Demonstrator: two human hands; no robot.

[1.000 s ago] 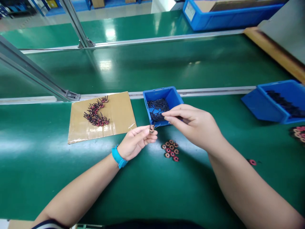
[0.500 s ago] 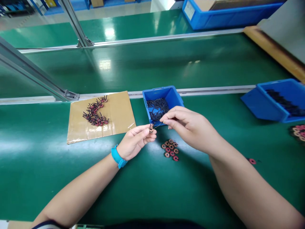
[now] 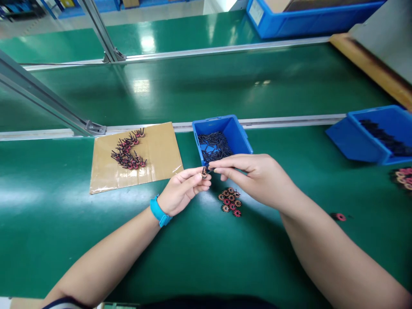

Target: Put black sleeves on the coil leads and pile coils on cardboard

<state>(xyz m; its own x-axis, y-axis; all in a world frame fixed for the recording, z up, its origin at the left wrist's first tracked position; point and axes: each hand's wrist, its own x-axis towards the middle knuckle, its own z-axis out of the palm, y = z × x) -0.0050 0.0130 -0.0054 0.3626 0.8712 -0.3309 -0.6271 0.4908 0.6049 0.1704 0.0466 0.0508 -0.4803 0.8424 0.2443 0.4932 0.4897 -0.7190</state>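
My left hand (image 3: 185,189), with a teal band at the wrist, pinches a small copper-coloured wound ring (image 3: 204,174) with dark sleeves standing on it. Close by on the right, my right hand (image 3: 254,176) has thumb and forefinger pinched together on a thin dark piece at the ring's wire; its exact shape is too small to tell. Just behind both hands stands a blue bin (image 3: 238,135) with many short black tubes (image 3: 215,145). Several red and copper rings (image 3: 230,201) lie in a cluster below my right hand.
Rings with black sleeves (image 3: 128,154) lie on a cardboard sheet (image 3: 161,150) at the left. Another blue bin (image 3: 357,139) holds dark pieces at the right, near more rings (image 3: 404,178). A lone red ring (image 3: 340,217) lies by my right forearm. A metal post (image 3: 48,98) rises at the left.
My right hand has moved slightly left and down, closer to the ring. A dark piece now shows at its fingertips, where bare wire showed before. My left hand has stayed in place.
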